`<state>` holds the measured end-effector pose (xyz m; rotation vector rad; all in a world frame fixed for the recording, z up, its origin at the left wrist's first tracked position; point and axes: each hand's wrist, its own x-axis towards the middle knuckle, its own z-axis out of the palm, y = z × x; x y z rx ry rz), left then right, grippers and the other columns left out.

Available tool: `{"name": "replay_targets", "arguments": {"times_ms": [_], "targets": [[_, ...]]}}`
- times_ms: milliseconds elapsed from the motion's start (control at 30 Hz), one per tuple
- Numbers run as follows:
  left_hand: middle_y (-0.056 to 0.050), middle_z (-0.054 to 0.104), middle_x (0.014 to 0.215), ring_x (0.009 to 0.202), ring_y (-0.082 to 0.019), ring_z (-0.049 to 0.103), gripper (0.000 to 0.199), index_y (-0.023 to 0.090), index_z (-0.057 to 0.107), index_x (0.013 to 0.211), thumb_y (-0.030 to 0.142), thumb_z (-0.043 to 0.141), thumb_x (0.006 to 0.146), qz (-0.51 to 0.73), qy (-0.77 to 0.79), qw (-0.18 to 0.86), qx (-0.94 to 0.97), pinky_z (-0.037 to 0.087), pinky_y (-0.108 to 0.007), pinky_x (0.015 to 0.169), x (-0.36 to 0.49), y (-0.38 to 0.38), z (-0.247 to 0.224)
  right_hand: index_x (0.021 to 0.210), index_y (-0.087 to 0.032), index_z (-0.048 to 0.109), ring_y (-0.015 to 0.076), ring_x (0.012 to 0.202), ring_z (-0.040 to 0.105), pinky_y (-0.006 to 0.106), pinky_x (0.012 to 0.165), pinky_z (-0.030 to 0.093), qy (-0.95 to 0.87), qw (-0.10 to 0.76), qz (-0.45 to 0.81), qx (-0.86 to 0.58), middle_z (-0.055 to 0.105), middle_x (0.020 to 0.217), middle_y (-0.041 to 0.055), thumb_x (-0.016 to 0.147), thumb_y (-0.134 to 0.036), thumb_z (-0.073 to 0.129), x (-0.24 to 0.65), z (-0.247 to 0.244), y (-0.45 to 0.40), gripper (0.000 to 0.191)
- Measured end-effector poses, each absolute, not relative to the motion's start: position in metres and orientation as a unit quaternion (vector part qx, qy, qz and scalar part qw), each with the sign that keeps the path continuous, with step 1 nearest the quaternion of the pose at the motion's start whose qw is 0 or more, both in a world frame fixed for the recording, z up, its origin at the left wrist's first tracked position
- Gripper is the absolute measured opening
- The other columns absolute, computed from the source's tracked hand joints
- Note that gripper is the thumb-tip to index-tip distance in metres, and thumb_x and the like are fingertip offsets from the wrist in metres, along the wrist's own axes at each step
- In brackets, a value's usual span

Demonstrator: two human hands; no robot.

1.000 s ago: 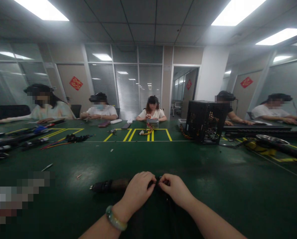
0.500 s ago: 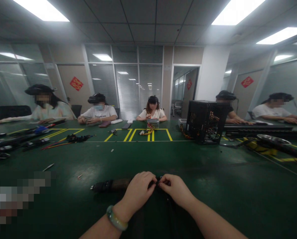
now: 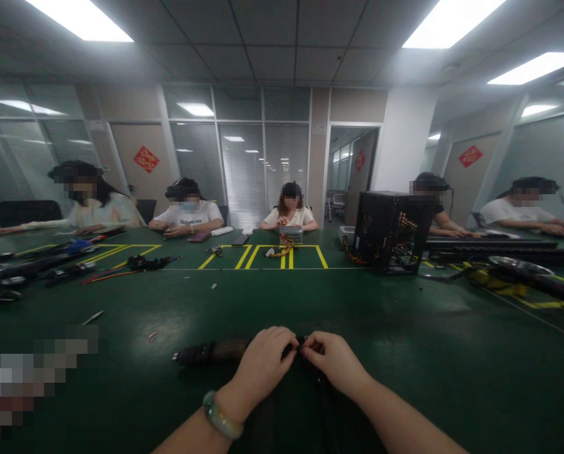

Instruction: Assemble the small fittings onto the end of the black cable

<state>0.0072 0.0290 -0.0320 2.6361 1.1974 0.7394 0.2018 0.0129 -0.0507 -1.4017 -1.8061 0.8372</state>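
A dark, thick tube-shaped tool [image 3: 213, 353] with a metal tip at its left end lies crosswise on the green table. My left hand [image 3: 267, 359] rests over its right part, thumb and forefinger pinched together. Close beside it, my right hand [image 3: 331, 359] is pinched too, its fingertips almost meeting those of the left. A small dark piece shows between the two sets of fingertips, too little of it visible to name. Below my right hand a dark strap or cable [image 3: 320, 380] runs toward me, hard to see against the table.
A silver pen-like rod [image 3: 93, 318] and a small pale scrap [image 3: 152, 335] lie to the left. Farther off stand a black computer case [image 3: 388, 233] and a power supply [image 3: 291, 234] with coloured wires. Dark cabled parts [image 3: 149, 261] lie at left. Several people sit across the table [image 3: 263, 296].
Both my hands keep nearly the same place and the same pinch. The dark tool has not visibly moved.
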Motion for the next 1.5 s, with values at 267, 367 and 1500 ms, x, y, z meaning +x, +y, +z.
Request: {"name": "replay_targets", "arguments": {"times_ms": [267, 367, 1500], "targets": [[-0.001, 0.063, 0.099, 0.095, -0.02, 0.056, 0.012, 0.022, 0.06, 0.094, 0.017, 0.056, 0.084, 0.242, 0.411, 0.076, 0.876, 0.041, -0.034, 0.089, 0.007, 0.027, -0.03, 0.087, -0.021, 0.069, 0.0158, 0.076, 0.064, 0.022, 0.066, 0.044, -0.699, 0.359, 0.339, -0.517, 0.069, 0.084, -0.0014, 0.086, -0.026, 0.06, 0.202, -0.05, 0.011, 0.01], [-0.001, 0.063, 0.099, 0.095, -0.019, 0.056, 0.011, 0.022, 0.06, 0.093, 0.018, 0.057, 0.084, 0.244, 0.404, 0.077, 0.878, 0.041, -0.034, 0.089, 0.007, 0.028, -0.031, 0.088, -0.021, 0.069, 0.0158, 0.076, 0.064, 0.022, 0.065, 0.044, -0.701, 0.351, 0.334, -0.523, 0.069, 0.084, -0.0011, 0.087, -0.027, 0.059, 0.202, -0.05, 0.011, 0.011], [-0.001, 0.063, 0.1, 0.095, -0.019, 0.056, 0.012, 0.023, 0.061, 0.094, 0.018, 0.056, 0.085, 0.253, 0.393, 0.078, 0.88, 0.041, -0.034, 0.088, 0.006, 0.029, -0.032, 0.089, -0.022, 0.068, 0.0164, 0.076, 0.062, 0.023, 0.063, 0.042, -0.707, 0.327, 0.278, -0.563, 0.068, 0.086, 0.0, 0.088, -0.026, 0.057, 0.201, -0.042, 0.008, 0.012]]}}
